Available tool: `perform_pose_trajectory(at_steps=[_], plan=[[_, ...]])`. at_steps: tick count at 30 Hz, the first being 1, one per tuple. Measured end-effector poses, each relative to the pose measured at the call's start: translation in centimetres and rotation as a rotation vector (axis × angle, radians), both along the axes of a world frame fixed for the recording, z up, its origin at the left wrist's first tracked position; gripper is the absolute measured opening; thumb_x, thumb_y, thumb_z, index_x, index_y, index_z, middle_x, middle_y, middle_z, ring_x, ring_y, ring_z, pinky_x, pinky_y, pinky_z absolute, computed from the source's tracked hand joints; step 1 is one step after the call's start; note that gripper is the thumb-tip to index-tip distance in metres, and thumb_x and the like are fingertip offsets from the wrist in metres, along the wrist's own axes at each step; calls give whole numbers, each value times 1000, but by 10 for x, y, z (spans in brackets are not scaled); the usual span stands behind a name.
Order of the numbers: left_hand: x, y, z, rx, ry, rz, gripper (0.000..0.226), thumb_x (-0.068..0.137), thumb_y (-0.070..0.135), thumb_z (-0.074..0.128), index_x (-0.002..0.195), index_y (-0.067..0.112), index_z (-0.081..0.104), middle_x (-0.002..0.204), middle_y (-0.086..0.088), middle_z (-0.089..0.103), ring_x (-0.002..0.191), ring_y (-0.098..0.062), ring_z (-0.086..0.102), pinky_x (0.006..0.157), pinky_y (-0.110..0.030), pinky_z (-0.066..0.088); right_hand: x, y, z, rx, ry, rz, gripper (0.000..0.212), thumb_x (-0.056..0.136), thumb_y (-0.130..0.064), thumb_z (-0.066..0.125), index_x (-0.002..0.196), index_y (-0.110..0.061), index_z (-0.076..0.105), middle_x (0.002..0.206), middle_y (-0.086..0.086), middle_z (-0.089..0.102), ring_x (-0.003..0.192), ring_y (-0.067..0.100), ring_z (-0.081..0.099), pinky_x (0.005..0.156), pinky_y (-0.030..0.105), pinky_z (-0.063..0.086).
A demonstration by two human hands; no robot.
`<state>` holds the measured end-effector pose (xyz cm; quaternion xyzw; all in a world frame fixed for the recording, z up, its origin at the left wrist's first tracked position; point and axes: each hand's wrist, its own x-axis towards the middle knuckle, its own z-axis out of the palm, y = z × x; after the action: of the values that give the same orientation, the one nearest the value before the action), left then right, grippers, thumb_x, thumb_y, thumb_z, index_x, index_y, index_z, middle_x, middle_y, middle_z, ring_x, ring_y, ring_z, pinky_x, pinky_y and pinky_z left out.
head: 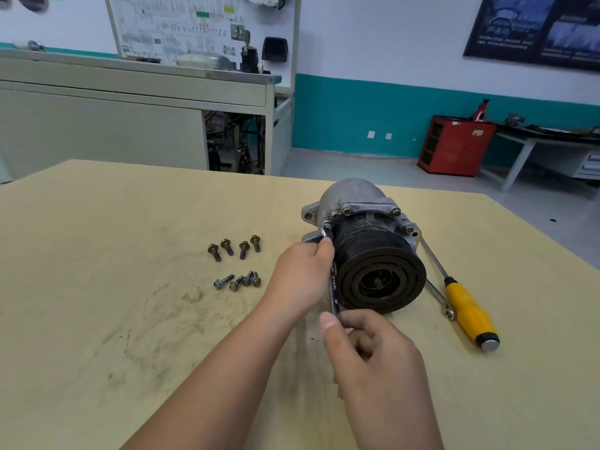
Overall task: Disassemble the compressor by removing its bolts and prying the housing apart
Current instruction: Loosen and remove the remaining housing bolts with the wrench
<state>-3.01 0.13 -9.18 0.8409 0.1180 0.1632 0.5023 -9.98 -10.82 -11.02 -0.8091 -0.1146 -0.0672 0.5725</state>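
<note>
Grey compressor (pixel 352 198), black grooved pulley (pixel 380 277), flange bolts (pixel 346 210) seated, wrench (pixel 334 285) applied

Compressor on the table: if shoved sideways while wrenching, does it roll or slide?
Probably heavy for its size: the compressor looks like cast metal, so sliding seems unlikely. Its round pulley could let it rock, but the mounting ears likely stop a full roll. Left hand and right hand hold the wrench, so it may be unbraced.
</note>
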Motion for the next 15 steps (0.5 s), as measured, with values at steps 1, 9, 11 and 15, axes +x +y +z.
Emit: perform_pose_trajectory(at_steps=[1,9,11,15], plan=[[0,0,0,-12,4,-4,56,101,32,38,49,15,27,37,5,27,41,-13,26,41,-24,20,1,-1,0,-10,-2,-5,20,68,-48,58,66,-28,56,52,-1,53,46,6,47,50,23,43],[-3,-3,0,16,6,19,61,98,39,45,45,17,23,31,3,23,34,-14,27,39,-23,25,4,-6,1,-81,-182,-61,18,73,-25,70,69,-24,53,66,-13,59,53,1,50,51,12,37],[-4,-5,1,39,-8,30,63,95,41,49,43,17,21,31,2,20,35,-14,27,40,-23,25,5,-7,2,-141,-297,-55,20,74,-16,70,69,-24,53,61,-15,56,56,1,50,51,10,36],[-3,-5,2,25,-17,11,54,96,31,48,48,15,27,43,2,24,37,-14,22,40,-24,22,6,-9,3,-336,-565,-105,21,68,3,73,72,-15,62,49,-10,41,60,15,46,52,18,35]])
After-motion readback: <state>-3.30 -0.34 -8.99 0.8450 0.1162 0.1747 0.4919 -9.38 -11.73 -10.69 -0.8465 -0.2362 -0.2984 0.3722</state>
